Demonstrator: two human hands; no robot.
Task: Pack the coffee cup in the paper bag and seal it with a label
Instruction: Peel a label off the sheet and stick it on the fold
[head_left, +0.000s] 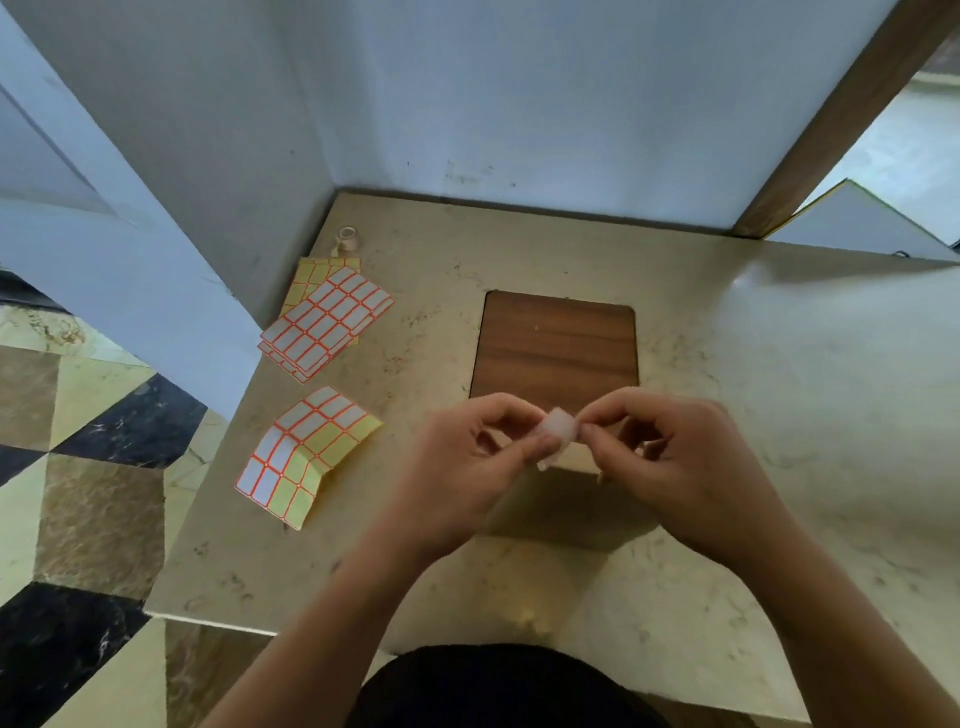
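A small white label (558, 432) is pinched between the fingertips of my left hand (467, 467) and my right hand (685, 467), just above the counter. Directly below the hands stands a brown paper bag (566, 512); its top is partly hidden by my fingers and it looks blurred. The coffee cup is not visible. A curled label sheet (306, 452) with some labels peeled off lies to the left of my left hand.
A stack of red-bordered label sheets (327, 322) lies at the counter's back left, with a small tape roll (345, 239) behind it. A wooden inset panel (556, 348) sits in the beige marble counter (779, 415). The counter's left edge drops to a tiled floor (78, 493).
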